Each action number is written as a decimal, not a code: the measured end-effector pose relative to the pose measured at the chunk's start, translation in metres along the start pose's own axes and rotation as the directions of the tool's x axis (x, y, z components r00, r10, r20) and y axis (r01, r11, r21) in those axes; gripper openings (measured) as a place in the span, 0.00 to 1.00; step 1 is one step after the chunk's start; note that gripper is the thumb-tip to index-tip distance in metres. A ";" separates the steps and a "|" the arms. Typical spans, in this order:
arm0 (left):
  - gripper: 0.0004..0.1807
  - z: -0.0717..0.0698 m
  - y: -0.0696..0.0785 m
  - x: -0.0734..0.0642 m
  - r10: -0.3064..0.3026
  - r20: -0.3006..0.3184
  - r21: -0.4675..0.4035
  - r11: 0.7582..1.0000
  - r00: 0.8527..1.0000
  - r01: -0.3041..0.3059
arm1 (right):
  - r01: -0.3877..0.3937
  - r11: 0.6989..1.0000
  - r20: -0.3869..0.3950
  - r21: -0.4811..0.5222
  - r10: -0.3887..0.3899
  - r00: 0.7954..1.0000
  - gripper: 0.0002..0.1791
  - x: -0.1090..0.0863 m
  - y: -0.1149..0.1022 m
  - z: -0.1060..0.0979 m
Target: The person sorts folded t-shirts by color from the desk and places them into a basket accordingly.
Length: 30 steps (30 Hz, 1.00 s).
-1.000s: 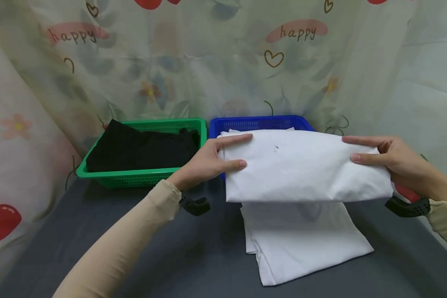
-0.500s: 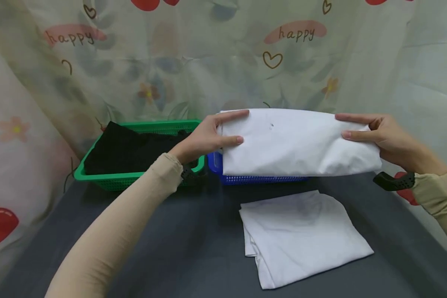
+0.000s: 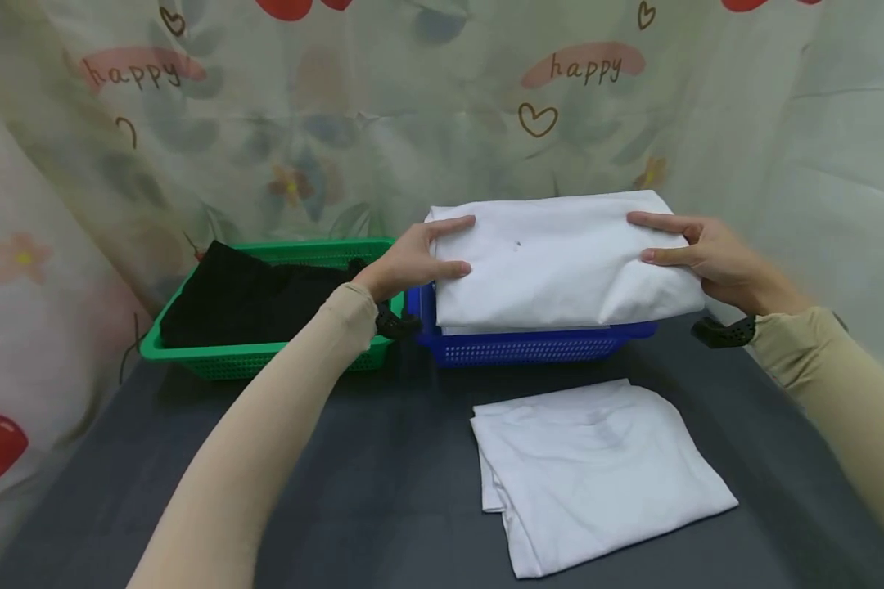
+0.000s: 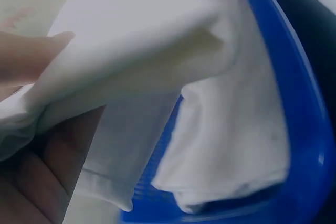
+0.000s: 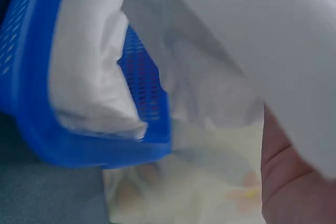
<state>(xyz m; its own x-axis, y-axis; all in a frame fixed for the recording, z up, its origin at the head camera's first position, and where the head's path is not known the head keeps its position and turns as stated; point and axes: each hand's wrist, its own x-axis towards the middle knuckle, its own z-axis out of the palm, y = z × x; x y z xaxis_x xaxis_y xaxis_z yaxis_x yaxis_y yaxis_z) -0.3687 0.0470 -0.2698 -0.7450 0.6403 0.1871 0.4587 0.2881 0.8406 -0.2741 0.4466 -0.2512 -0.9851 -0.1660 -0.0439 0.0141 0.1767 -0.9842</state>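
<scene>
A folded white garment (image 3: 552, 270) with a small dark mark is stretched between both hands, over the blue basket (image 3: 530, 350). My left hand (image 3: 416, 260) pinches its left end, thumb in front and fingers beneath. At the other end, my right hand (image 3: 718, 260) grips it the same way. Inside the basket lies more folded white cloth (image 4: 236, 129), seen in both wrist views below the held garment. On the table, nearer to me, another folded white cloth (image 3: 604, 474) lies flat. The held garment hides most of the basket's inside in the head view.
To the left of the blue basket stands a green basket (image 3: 221, 357) with black cloth (image 3: 258, 303) in it. Both rest on a dark table (image 3: 383, 491). A printed curtain (image 3: 427, 139) hangs right behind them.
Both hands have carried the folded white garment away from me and up in the head view, from above the table cloth to over the blue basket. The right hand has also shifted left.
</scene>
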 end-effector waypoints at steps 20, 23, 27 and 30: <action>0.46 0.005 -0.040 0.009 -0.060 -0.027 0.090 0.994 0.998 0.062 | 0.026 0.963 -0.024 -0.267 -0.034 0.999 0.37 0.028 0.032 0.004; 0.46 0.005 -0.043 0.010 -0.069 -0.029 0.080 0.994 0.997 0.071 | 0.022 0.969 -0.011 -0.248 -0.026 1.000 0.38 0.030 0.032 0.004; 0.47 0.004 -0.047 0.012 -0.080 -0.026 0.079 0.993 0.996 0.082 | 0.018 0.966 -0.001 -0.259 -0.019 1.000 0.38 0.032 0.032 0.002; 0.47 0.003 -0.050 0.014 -0.086 -0.024 0.083 0.993 0.996 0.088 | 0.011 0.968 0.003 -0.251 -0.011 1.000 0.38 0.037 0.034 0.000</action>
<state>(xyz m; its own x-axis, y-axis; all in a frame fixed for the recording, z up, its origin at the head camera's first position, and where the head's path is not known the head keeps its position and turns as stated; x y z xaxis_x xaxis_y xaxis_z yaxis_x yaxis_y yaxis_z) -0.4005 0.0440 -0.3111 -0.7934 0.5955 0.1261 0.4299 0.4015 0.8087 -0.3099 0.4465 -0.2858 -0.9847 -0.1708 -0.0335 -0.0406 0.4123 -0.9101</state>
